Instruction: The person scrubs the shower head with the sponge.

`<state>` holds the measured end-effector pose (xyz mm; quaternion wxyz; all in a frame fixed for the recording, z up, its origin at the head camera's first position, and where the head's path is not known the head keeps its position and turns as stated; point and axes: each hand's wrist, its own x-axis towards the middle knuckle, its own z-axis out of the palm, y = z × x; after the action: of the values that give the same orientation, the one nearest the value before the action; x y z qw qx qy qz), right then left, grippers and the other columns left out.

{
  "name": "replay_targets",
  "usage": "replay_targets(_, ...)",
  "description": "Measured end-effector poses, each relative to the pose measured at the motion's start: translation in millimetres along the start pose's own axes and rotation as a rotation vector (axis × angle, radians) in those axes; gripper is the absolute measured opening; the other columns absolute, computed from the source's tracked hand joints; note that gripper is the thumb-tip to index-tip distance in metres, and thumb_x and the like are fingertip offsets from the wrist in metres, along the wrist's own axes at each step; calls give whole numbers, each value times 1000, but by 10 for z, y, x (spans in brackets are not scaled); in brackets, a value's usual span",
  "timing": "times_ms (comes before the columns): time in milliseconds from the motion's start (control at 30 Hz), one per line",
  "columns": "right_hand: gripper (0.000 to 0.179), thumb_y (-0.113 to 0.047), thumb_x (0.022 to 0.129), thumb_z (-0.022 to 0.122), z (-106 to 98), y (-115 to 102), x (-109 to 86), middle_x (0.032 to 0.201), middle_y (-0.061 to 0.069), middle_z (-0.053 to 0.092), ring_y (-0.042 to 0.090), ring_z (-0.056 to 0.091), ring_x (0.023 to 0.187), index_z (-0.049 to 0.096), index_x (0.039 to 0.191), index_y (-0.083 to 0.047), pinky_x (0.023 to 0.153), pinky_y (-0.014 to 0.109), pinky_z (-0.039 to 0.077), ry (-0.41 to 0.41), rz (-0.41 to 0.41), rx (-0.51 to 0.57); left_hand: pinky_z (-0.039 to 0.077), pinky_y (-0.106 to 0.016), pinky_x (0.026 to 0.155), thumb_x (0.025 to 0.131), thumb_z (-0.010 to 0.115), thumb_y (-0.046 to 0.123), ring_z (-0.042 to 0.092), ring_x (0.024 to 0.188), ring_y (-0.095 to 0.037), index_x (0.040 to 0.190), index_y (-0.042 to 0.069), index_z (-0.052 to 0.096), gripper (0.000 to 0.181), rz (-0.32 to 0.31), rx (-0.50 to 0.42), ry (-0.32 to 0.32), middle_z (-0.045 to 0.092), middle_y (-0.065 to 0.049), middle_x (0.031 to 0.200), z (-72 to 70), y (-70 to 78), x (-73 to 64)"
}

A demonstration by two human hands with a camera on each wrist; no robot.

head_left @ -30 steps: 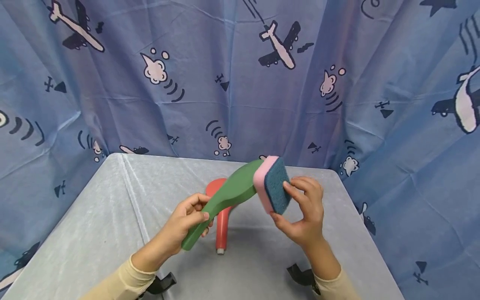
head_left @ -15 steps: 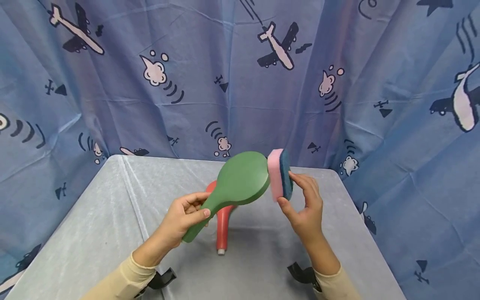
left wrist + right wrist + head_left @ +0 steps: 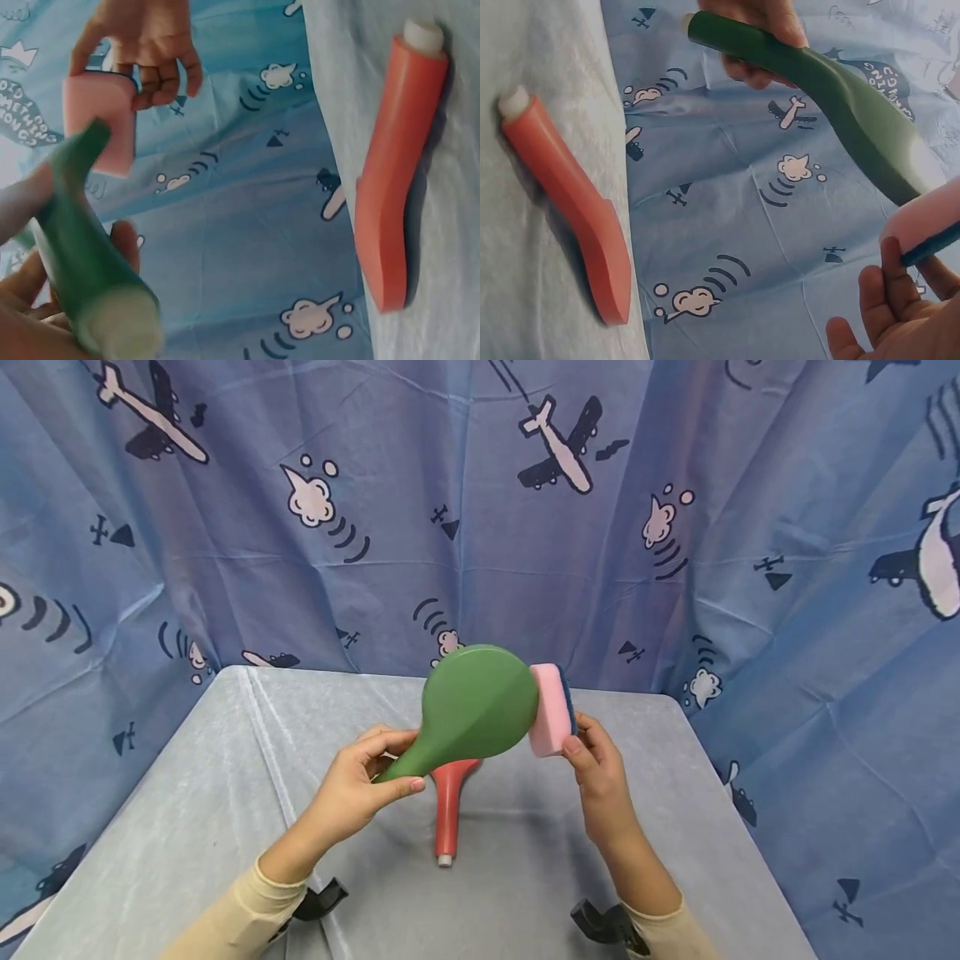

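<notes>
My left hand (image 3: pixel 352 793) grips a green shower head (image 3: pixel 480 702) by its handle, holding it above the table with the round head raised and its broad side toward the head camera. A scouring sponge (image 3: pixel 550 710), pink with a blue-green scrub layer, is pinched in my right hand (image 3: pixel 606 789). Its pink side meets the right rim of the green head. In the right wrist view the sponge (image 3: pixel 922 225) overlaps the head's end, so the exact contact is hidden. Below lies a red shower head (image 3: pixel 447 810), its upper part covered by the green one.
A light grey cloth covers the table (image 3: pixel 225 760), with a long crease at the left. Behind and at both sides hangs a blue curtain (image 3: pixel 390 468) with airplane prints. Black wrist mounts (image 3: pixel 318 902) show at both sleeves.
The green shower head has turned from nearly edge-on to face the camera. The sponge has rotated so its pink side shows, its scrub layer mostly turned away. The red shower head has stayed put.
</notes>
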<state>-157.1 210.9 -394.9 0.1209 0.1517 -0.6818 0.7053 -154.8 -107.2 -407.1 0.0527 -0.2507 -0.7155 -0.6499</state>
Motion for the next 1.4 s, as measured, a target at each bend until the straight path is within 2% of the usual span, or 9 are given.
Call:
replay_targets(167,32,-9,100,46,-35,-21,19,116,5,62,15,61,104,59,130,-10,96,25,52,1,-27,71,62,-29,78,80,85,0,70,92,-18,133,3,66,56,49,30,-23,67,-13,122,25,-33,12)
replay_targets(267,29,-8,100,47,-32,-20,26,114,4,63,15,61,102,61,126,-11,95,26,51,13,-15,63,60,-25,82,81,85,1,69,95,-16,131,4,67,54,64,39,7,67,-13,126,34,-45,4)
replay_targets(467,20,-20,105,46,14,-26,45,101,-1,68,13,65,94,63,115,-14,90,32,54,-32,221,-2,57,-19,79,75,90,3,66,96,-14,123,7,74,51,114,122,162,68,-6,111,3,-24,-13)
replay_targets(567,25,-28,106,44,21,-41,51,101,0,68,15,66,95,61,115,-11,91,37,54,-63,336,-12,58,-20,77,73,91,1,67,95,-14,121,7,75,51,113,136,170,67,-4,106,-18,-12,-18)
replay_targets(633,30,-30,107,43,11,-71,51,104,1,67,16,65,97,60,119,-8,92,38,54,-53,351,4,59,-20,75,73,91,2,67,92,-14,120,9,76,50,112,174,158,68,-2,103,-27,-5,-20)
replay_targets(900,31,-14,103,51,-51,-94,27,120,2,65,20,58,110,61,132,-6,94,26,50,88,102,-62,54,-17,66,71,92,2,65,81,-8,118,9,78,49,220,451,114,70,8,98,-33,-9,-4)
replay_targets(1067,35,-18,105,53,-74,-34,65,115,-3,66,18,60,107,59,133,0,93,27,51,67,160,-159,54,-13,69,70,92,0,68,84,-10,114,10,80,46,305,473,169,72,5,97,-31,-13,9)
replay_targets(1200,34,-22,106,54,-76,-33,72,111,-5,66,15,61,104,61,131,-2,93,24,52,77,194,-206,56,-13,73,69,92,-4,70,86,-12,112,8,80,46,312,426,169,73,2,97,-19,-28,8)
replay_targets(1400,43,-11,95,68,-25,-116,-55,126,4,64,22,58,113,62,138,-12,98,21,47,71,-51,-320,55,-16,74,68,93,-1,70,89,-13,108,11,81,43,373,603,176,74,4,98,-8,-36,18)
